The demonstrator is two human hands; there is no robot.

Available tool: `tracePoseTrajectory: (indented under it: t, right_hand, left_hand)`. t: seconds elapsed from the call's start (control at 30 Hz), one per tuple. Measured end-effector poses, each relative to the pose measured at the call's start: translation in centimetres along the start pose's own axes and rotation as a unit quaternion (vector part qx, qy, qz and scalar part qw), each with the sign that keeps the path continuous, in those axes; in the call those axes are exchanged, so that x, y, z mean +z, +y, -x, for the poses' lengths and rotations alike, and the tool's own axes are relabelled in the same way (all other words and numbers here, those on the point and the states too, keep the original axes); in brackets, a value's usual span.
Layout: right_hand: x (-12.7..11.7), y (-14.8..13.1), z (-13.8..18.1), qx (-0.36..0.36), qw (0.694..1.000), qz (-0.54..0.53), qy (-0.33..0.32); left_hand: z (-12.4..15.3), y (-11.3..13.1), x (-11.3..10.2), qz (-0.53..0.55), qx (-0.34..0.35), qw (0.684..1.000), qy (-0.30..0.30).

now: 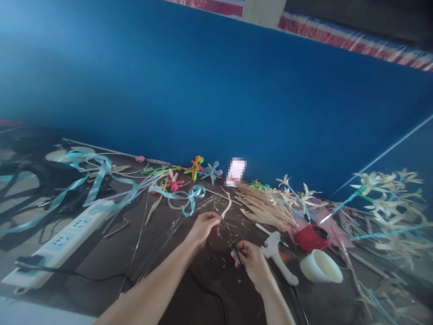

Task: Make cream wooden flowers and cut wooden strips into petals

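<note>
My left hand (207, 225) pinches the lower end of a thin, pale curved strip (227, 206), which looks like dried leaf or husk. Its upper end points away from me. Dark-handled scissors (237, 254) are gripped in my right hand (248, 258), their tips pointing up and left, just right of my left hand and apart from the strip. Small pale scraps (214, 260) lie scattered on the dark table beneath both hands. Beyond my right hand, a bundle of flat tan dried leaves (264, 205) is spread out.
A white glue gun (279, 259) and cream cup (321, 266) stand right, near a red container (311, 238) and pale flowers (389, 203). Leftward are a power strip (64, 241), thin wires (165, 232) and blue ribbon (194, 194). A black cord (209, 293) crosses the front.
</note>
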State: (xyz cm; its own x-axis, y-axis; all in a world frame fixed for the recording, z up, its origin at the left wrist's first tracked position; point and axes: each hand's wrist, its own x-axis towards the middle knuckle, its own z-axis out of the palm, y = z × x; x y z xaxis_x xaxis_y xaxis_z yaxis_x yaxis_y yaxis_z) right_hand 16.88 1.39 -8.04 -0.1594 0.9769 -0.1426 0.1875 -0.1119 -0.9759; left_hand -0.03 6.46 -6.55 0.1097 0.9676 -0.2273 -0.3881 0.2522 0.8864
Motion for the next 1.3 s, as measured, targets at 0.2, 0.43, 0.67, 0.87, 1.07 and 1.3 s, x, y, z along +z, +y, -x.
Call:
tracePoseTrajectory:
  t: [0.2, 0.43, 0.67, 0.87, 1.07, 1.3]
  right_hand:
    - [0.04, -0.16, 0.07, 0.006, 1.0, -0.002, 0.0]
    - [0.04, -0.53, 0.06, 0.015, 1.0, 0.002, -0.001]
    - [-0.04, -0.74, 0.17, 0.01, 1.0, 0.011, -0.012]
    - [-0.1, -0.43, 0.24, -0.009, 1.0, 0.022, -0.018]
    - [-0.2, -0.27, 0.27, -0.004, 1.0, 0.009, -0.023]
    - [-0.1, 0.14, 0.08, -0.01, 1.0, 0.0, -0.009]
  left_hand:
    - [0.05, 0.22, -0.02, 0.031, -0.003, 0.999, 0.017]
    - [-0.19, -0.1, -0.26, 0.027, -0.004, 0.999, 0.027]
    - [-0.27, -0.3, -0.27, 0.03, -0.006, 0.999, 0.011]
    - [-0.21, -0.34, -0.38, 0.035, -0.021, 0.999, -0.01]
    - [-0.16, -0.28, -0.42, 0.045, -0.034, 0.998, -0.024]
    - [-0.2, -0.21, -0.29, 0.05, -0.033, 0.998, 0.0]
